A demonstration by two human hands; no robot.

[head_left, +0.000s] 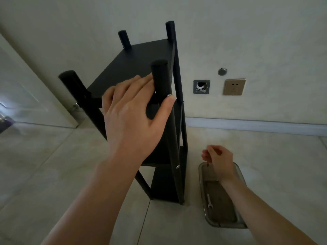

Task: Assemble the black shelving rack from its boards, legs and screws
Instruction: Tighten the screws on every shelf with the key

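While the black rack [150,110] stands upright on the tiled floor [53,165] near the wall, the left hand [131,117] reaches to its near right leg [161,80], fingers straight, thumb against the leg. The right hand [218,160] pinches a thin metal tool [208,160] over a clear tray [242,221] holding a small wrench [209,201].

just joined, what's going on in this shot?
A person is putting together a black rack that stands upright on the tiled floor by the wall. The left hand is at the near right leg, thumb and fingers on either side of it. The right hand is low beside the rack, over a clear tray on the floor, pinching something small and thin. A small wrench lies in the tray.
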